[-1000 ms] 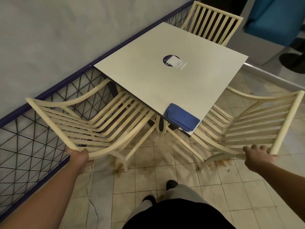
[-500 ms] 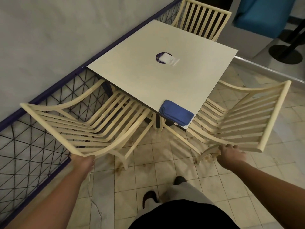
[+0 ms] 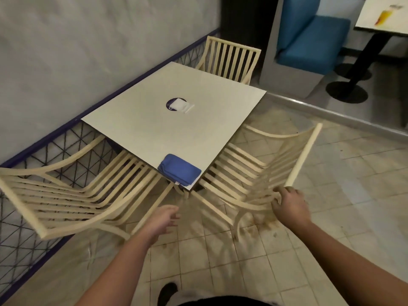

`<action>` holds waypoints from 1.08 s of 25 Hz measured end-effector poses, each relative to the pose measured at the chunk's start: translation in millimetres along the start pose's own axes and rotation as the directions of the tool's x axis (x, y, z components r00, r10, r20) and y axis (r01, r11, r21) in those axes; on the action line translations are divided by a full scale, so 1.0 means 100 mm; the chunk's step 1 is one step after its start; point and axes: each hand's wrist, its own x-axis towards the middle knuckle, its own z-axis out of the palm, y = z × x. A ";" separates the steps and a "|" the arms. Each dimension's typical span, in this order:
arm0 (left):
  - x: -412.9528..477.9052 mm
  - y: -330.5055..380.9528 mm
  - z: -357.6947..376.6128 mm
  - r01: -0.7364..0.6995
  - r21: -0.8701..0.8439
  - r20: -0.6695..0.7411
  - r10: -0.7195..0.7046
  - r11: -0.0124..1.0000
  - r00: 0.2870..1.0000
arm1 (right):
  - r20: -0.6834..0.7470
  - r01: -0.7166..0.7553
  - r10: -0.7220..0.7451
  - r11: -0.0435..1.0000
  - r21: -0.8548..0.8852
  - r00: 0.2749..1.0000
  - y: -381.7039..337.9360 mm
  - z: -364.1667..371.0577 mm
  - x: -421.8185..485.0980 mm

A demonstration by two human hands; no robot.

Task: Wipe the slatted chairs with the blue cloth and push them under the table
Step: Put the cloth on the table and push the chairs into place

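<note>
Two cream slatted chairs flank the near corner of the white square table point(image 3: 141, 129), with their seats partly under it. The left chair point(image 3: 66, 195) stands against the mesh fence and the right chair point(image 3: 304, 155) stands on the open tile side. A folded blue cloth point(image 3: 180, 170) lies on the table's near corner. My left hand point(image 3: 163, 221) hovers free between the chairs, fingers relaxed and holding nothing. My right hand point(image 3: 289, 204) is at the lower corner of the right chair's back, its loose fingers touching the slats; motion blur hides the exact contact.
A third slatted chair point(image 3: 229, 58) sits tucked at the table's far side. A dark round mark with a white item point(image 3: 178, 104) lies mid-table. A blue mesh fence point(image 3: 22, 239) runs along the left wall. A blue bench point(image 3: 309, 45) and another table's black pedestal point(image 3: 346, 91) are at the back right.
My left hand has let go of the left chair's back and moved right, toward the gap between the chairs. My right hand's grip on the right chair has loosened. The view has pulled back.
</note>
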 end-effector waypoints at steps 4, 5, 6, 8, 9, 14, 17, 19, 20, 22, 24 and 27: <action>-0.32 0.44 1.38 -0.080 0.175 0.152 0.053 0.981 0.987 | 0.080 0.016 -0.025 0.994 0.108 0.996 1.10 -0.60 0.16; -0.39 0.52 1.65 -0.096 0.213 0.178 0.058 0.972 0.982 | 0.101 0.006 -0.019 0.992 0.129 0.995 1.31 -0.71 0.16; -0.43 0.58 1.88 -0.111 0.238 0.197 0.064 0.965 0.978 | 0.118 -0.010 -0.008 0.989 0.150 0.993 1.49 -0.80 0.15; -0.49 0.73 2.35 -0.162 0.278 0.192 0.111 0.947 0.975 | 0.135 -0.044 0.021 0.984 0.173 0.991 1.86 -1.02 0.15; -0.49 0.80 2.52 -0.200 0.307 0.170 0.153 0.930 0.973 | 0.137 -0.052 0.028 0.983 0.176 0.990 1.99 -1.11 0.17; -0.41 1.11 3.12 -0.317 0.455 0.125 0.292 0.832 0.948 | 0.199 -0.020 -0.008 0.990 0.138 0.980 2.19 -1.26 0.47; -0.14 1.20 3.39 -0.319 0.567 0.161 0.277 0.759 0.947 | 0.259 0.050 -0.060 0.998 0.045 0.964 2.13 -1.25 0.88; 0.07 1.22 3.54 -0.278 0.635 0.141 0.246 0.721 0.959 | 0.283 0.101 -0.082 0.993 -0.054 0.956 2.05 -1.25 1.19; 0.19 1.24 3.62 -0.260 0.644 0.112 0.248 0.720 0.962 | 0.288 0.131 -0.095 0.985 -0.108 0.953 2.01 -1.24 1.40; 0.36 1.33 3.78 -0.229 0.641 0.035 0.270 0.733 0.962 | 0.292 0.176 -0.114 0.964 -0.197 0.950 1.96 -1.25 1.79; 0.49 1.42 3.88 -0.175 0.658 -0.033 0.260 0.732 0.965 | 0.333 0.227 -0.125 0.931 -0.285 0.934 1.95 -1.28 2.17; 0.61 1.51 3.95 -0.101 0.737 -0.071 0.225 0.668 0.972 | 0.428 0.354 -0.161 0.835 -0.422 0.889 1.94 -1.31 2.71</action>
